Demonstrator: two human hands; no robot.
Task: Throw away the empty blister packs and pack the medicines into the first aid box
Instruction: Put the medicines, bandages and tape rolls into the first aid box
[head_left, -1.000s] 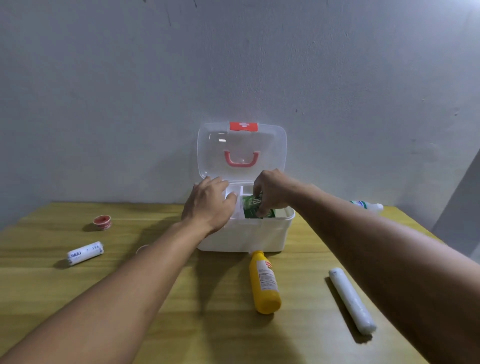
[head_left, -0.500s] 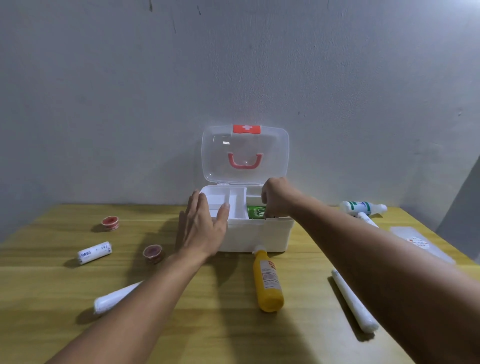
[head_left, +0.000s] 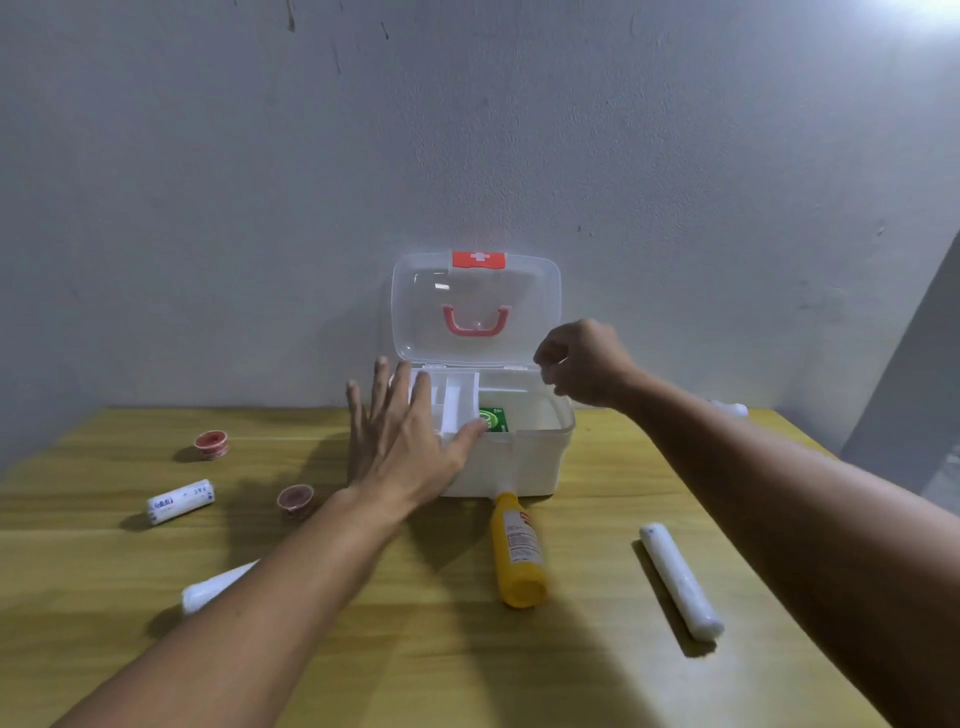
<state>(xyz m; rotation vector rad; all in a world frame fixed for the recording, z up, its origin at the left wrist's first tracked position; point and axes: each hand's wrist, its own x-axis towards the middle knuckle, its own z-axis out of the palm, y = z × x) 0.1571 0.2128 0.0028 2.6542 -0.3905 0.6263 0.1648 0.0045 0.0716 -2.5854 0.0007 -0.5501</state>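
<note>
Scanning from the frame's left, we find a red tape roll (head_left: 211, 445), a wrapped bandage roll (head_left: 180, 503) and a small red cup (head_left: 295, 500) on the wooden table (head_left: 415, 670). Our left hand (head_left: 402, 441) lies flat, fingers spread and released, against the first aid box (head_left: 524, 462) rim. A green medicine pack (head_left: 493, 420) sits inside. Our right hand (head_left: 584, 364), loosely clenched and empty, hovers above the box's right edge. A yellow bottle (head_left: 517, 556) and a white roll (head_left: 679, 579) lie lower right, bare wood between them.

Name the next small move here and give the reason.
Probably bring the right hand down to the yellow bottle lying in front of the first aid box. That hand looks empty above the box, the green pack already sits inside, and the bottle is the nearest item left out on the table.
</note>
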